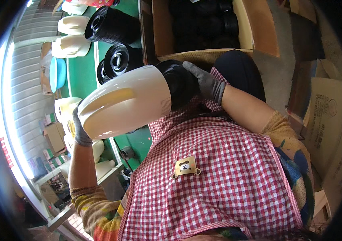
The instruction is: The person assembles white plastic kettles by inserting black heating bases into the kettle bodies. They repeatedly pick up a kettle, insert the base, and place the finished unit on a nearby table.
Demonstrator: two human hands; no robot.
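Observation:
Across my lap lies a glossy white plastic jug body (139, 106), tilted on its side, with a raised handle-like ridge along it. My left hand (81, 128), in a grey glove, grips its far left end; the fingertips are partly hidden behind it. At the other end a round black plastic base (178, 83) sits against the jug's rim. My grey-gloved right hand (208, 82) is closed round the outer side of this base. Whether the base is fully seated cannot be seen.
On the green workbench (80, 74) stand more white jug bodies (71, 46), a stack of black rings (115, 26) and loose black rings (117, 59). A light blue basin (58, 74) is farther left. An open cardboard box (246, 24) holds several black round parts. Flattened cardboard (327, 120) leans at right.

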